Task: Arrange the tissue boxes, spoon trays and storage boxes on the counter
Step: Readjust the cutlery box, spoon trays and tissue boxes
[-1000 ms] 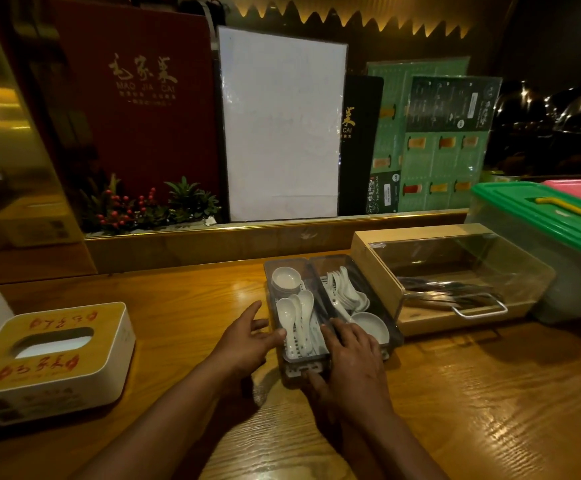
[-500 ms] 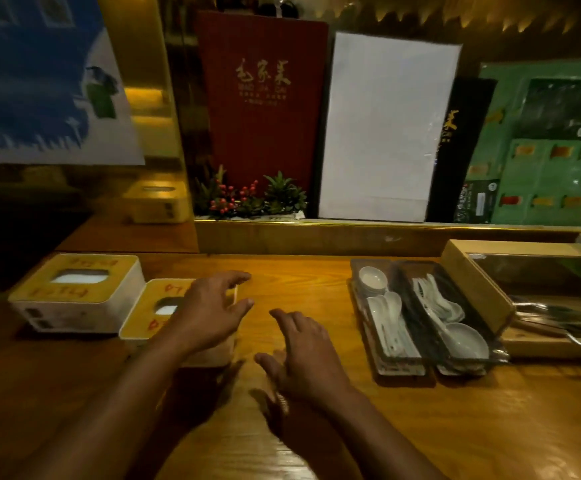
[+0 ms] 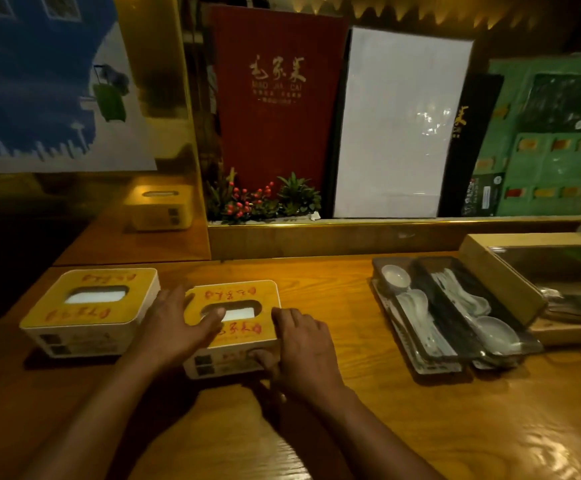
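Two white tissue boxes with yellow lids and red writing sit on the wooden counter. The near tissue box is held from both sides: my left hand lies on its lid and left edge, my right hand grips its right side and front corner. The other tissue box stands just to its left. Two spoon trays, the left tray and the right tray, lie side by side at the right with white spoons and small dishes. A clear-lidded wooden storage box stands beyond them.
Menus lean against the back ledge: a red one, a white one and green ones. A small plant with red berries sits below them. A mirror-like gold panel at left reflects a tissue box.
My hands left the spoon trays and moved left across the counter. Both now hold the near tissue box. The view has swung left, so the green-lidded bin is out of sight.
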Available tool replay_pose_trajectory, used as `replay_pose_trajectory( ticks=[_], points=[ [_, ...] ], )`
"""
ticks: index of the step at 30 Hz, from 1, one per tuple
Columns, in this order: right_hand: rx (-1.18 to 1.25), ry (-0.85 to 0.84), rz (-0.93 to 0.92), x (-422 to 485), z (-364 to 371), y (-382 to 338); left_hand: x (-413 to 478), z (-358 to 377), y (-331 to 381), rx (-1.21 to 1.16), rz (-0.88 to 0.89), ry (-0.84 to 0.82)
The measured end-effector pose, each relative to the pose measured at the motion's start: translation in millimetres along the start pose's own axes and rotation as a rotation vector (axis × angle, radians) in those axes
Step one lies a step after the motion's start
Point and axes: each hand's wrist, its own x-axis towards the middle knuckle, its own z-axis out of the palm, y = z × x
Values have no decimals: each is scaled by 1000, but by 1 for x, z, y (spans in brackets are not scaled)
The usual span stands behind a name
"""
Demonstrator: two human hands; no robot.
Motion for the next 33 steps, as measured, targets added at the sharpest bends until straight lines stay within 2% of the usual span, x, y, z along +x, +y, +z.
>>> replay_pose_trajectory(
  ticks=[3,7,11,21,33],
  points=[
    [-22,3,67,3,-8,18,6,14,11,-140,23,-48],
    [-96,-4,152,8,-28,65,14,39,31,-284,39,-223],
    [-145,-18,229,17,-45,112,19,75,65,-306,71,-328],
    [-121,-2,315,37,-63,176,43,133,129,-289,79,-215],
    [-35,41,320,45,-67,189,64,143,138,-289,51,-255]
  ],
)
